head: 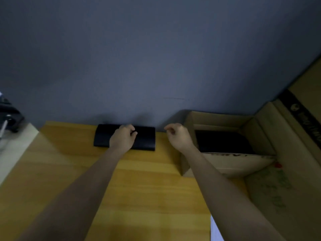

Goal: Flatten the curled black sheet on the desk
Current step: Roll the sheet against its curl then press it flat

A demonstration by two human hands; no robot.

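Observation:
The curled black sheet (145, 138) lies at the far edge of the yellow wooden desk (139, 180), against the grey wall, arched up in the middle. My left hand (122, 137) rests on top of its centre with the fingers curled over the sheet's far side. My right hand (177, 134) hovers just right of the sheet, between it and a cardboard box, fingers loosely curled and holding nothing. The frame is blurred, so the exact grip of the left fingers is hard to make out.
An open cardboard box (231, 162) with a dark interior stands on the right side of the desk. More cardboard (302, 108) leans behind it. A dark object (8, 117) sits on a pale surface at the far left.

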